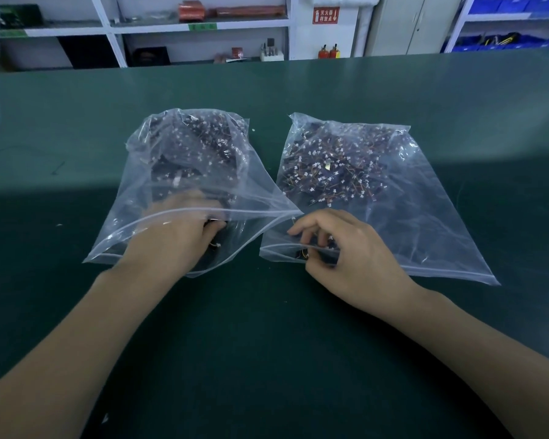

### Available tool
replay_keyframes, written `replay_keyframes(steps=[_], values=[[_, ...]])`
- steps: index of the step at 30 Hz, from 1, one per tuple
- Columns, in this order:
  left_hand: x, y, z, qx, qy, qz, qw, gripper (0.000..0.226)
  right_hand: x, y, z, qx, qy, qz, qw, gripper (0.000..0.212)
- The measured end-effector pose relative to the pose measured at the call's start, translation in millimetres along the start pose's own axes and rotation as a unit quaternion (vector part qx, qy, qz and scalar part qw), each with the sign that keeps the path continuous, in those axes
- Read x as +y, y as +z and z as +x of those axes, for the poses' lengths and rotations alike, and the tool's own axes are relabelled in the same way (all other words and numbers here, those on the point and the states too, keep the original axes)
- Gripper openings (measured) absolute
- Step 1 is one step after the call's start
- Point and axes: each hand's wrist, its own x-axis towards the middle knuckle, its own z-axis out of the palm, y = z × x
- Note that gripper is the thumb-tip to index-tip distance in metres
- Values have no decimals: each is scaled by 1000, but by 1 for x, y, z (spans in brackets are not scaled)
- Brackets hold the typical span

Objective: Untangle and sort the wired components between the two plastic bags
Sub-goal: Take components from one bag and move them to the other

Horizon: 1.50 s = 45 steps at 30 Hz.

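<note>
Seen from the head camera, the left hand (pixel 184 229) reaches into the left zip bag (pixel 184 172) on the green bench (pixel 298 327), fingers curled among dark wired components (pixel 203 144), while the right hand (pixel 339 248) pinches a small wired piece (pixel 301 255) at the mouth of the right zip bag (pixel 393 198). The step appears to be a transfer between bags; next, teasing thin, snag-prone leads free. Both bags are clear, crinkled, glossy film.

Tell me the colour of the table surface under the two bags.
Dark green table surface, seen best in the head view.
</note>
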Motion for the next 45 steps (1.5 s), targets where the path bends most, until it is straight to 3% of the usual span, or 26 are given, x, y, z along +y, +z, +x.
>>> replay_keyframes(steps=[5, 12, 22, 25, 34, 45], values=[[3, 0, -25, 35, -2, -48, 998, 4, -2, 0, 0, -5, 5, -3, 1000, 41], [3, -4, -37, 112, 11, -52, 992, 10, -5, -3, -1, -4, -1, -14, 1000, 40], [24, -2, -37, 166, 108, -186, 962, 14, -7, -1, -3, 16, -30, 34, 999, 17], [35, -5, -37, 181, 134, -206, 952, 15, -8, 1, -4, 8, -17, 61, 998, 19], [57, -3, -41, 131, 97, -369, 915, 10, -13, 0, 0, 19, 38, 168, 985, 22], [56, -3, -42, 102, 60, -398, 910, 7, -16, 0, 0, 5, 49, 243, 969, 20]])
